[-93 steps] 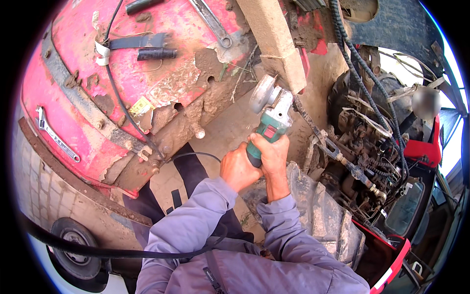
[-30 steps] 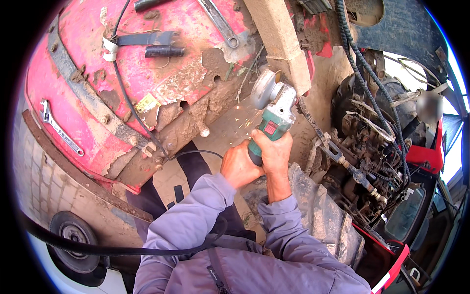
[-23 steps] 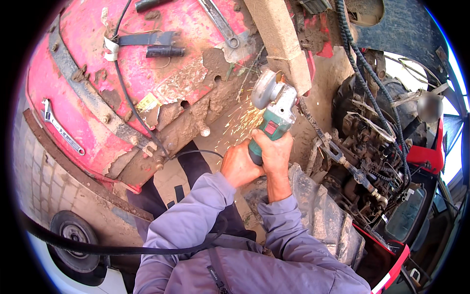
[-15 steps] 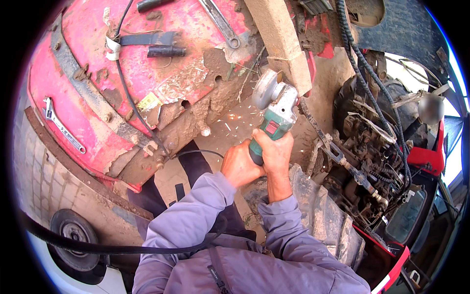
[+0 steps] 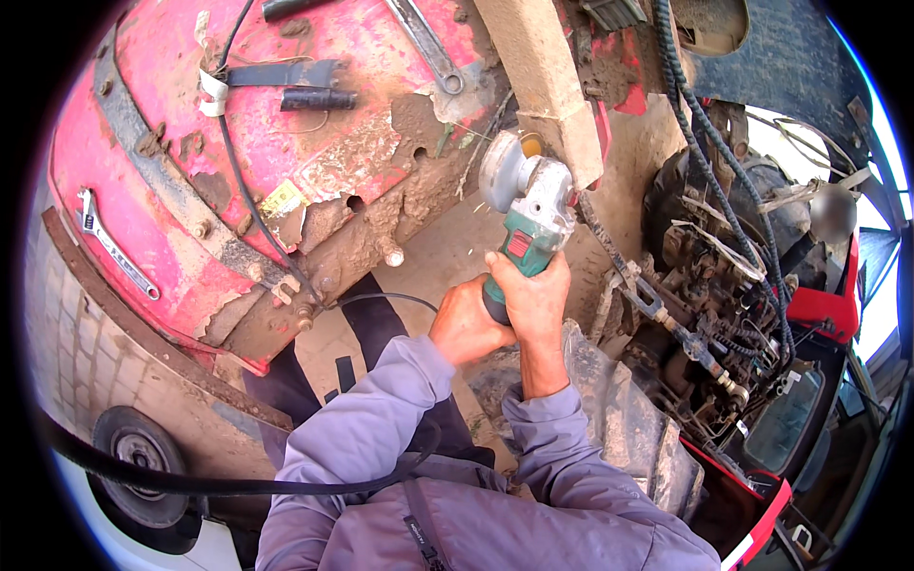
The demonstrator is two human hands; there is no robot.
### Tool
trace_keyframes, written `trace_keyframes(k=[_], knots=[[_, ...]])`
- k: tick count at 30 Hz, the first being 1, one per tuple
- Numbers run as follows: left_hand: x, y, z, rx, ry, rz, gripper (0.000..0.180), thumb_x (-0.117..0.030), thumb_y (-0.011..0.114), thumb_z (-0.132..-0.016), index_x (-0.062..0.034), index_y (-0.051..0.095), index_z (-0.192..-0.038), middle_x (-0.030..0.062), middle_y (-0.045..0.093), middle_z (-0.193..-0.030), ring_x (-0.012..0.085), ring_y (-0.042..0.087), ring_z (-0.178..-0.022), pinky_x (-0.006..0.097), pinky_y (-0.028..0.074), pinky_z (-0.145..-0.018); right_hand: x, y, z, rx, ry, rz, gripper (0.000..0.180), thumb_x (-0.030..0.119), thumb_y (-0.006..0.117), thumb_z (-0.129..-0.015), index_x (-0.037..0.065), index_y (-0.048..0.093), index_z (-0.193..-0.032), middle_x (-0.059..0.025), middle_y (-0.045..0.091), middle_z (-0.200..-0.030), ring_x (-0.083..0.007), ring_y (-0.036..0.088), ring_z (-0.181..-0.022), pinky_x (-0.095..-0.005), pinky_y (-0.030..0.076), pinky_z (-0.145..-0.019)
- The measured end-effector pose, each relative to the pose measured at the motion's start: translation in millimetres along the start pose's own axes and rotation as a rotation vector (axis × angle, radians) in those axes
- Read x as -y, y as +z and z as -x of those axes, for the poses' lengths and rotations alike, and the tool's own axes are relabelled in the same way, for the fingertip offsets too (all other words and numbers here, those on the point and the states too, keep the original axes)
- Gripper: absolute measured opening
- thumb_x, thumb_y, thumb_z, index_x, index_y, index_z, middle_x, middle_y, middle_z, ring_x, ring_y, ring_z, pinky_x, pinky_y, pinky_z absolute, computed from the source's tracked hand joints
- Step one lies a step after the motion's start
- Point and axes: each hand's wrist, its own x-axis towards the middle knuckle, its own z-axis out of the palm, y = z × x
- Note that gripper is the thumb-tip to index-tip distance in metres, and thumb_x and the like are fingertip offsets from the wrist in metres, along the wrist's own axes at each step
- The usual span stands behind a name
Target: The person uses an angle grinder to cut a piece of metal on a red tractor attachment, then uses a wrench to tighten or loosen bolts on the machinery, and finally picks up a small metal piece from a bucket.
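Observation:
Both my hands are closed round the green body of an angle grinder [image 5: 523, 246]. My left hand [image 5: 465, 320] wraps the rear end of the body, and my right hand [image 5: 535, 290] grips it just ahead, thumb along the side. The pale disc and guard [image 5: 502, 171] face up and left, close to a muddy beige steel beam [image 5: 550, 95]. Whether the disc touches metal I cannot tell. To the left lies a red, mud-caked machine cover [image 5: 171, 209] with a chipped lower edge. A black cord [image 5: 381, 294] runs left from near my left hand.
An adjustable wrench [image 5: 114, 244] and a large combination wrench [image 5: 430, 52] lie on the red cover. A big muddy tyre [image 5: 619, 419] stands by my right forearm. Hoses [image 5: 709, 143] and tractor linkage [image 5: 700, 352] crowd the right. A thick black cable [image 5: 228, 483] crosses my left sleeve.
The grinder's head has tilted and shifted slightly left and up. Fewer bright bits show below the disc. Both hands keep their grip, and the whole view has shifted a little.

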Motion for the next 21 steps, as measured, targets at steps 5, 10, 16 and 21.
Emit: trace_keyframes(k=[5, 10, 16, 21], knots=[[-2, -3, 0, 0.012, 0.064, 0.033, 0.047, -0.024, 0.081, -0.056, 0.0013, 0.062, -0.092, 0.0196, 0.069, -0.083, 0.0330, 0.069, -0.081, 0.040, 0.052, -0.073, 1, 1, 1, 0.001, 0.026, 0.024, 0.043, 0.011, 0.079, -0.071, -0.002, 0.057, -0.106, -0.0074, 0.063, -0.090, -0.0145, 0.059, -0.080, -0.0309, 0.050, -0.073], [6, -4, 0, -0.014, 0.058, 0.005, 0.048, -0.024, 0.082, -0.055, 0.0012, 0.062, -0.092, 0.0203, 0.068, -0.083, 0.0344, 0.069, -0.080, 0.041, 0.052, -0.073, -5, 3, 1, -0.005, 0.006, 0.016, 0.048, 0.011, 0.079, -0.070, -0.003, 0.055, -0.109, -0.0094, 0.064, -0.093, -0.0167, 0.060, -0.084, -0.0328, 0.050, -0.077], [4, -5, 0, 0.021, 0.014, -0.019, 0.049, -0.024, 0.082, -0.054, 0.0013, 0.062, -0.091, 0.0211, 0.068, -0.082, 0.0357, 0.068, -0.079, 0.041, 0.052, -0.072, -6, 5, 3, -0.037, -0.034, 0.020, 0.034, 0.009, 0.078, -0.073, -0.002, 0.059, -0.099, -0.0044, 0.063, -0.086, -0.0114, 0.058, -0.075, -0.0283, 0.049, -0.068], [9, -7, -2, 0.015, 0.045, 0.013, 0.047, -0.022, 0.081, -0.055, 0.0008, 0.063, -0.092, 0.0206, 0.068, -0.082, 0.0342, 0.069, -0.079, 0.040, 0.052, -0.073, -5, 7, 1, -0.020, -0.028, 0.024, 0.035, 0.009, 0.078, -0.073, -0.002, 0.059, -0.100, -0.0051, 0.063, -0.086, -0.0120, 0.058, -0.074, -0.0290, 0.050, -0.068]])
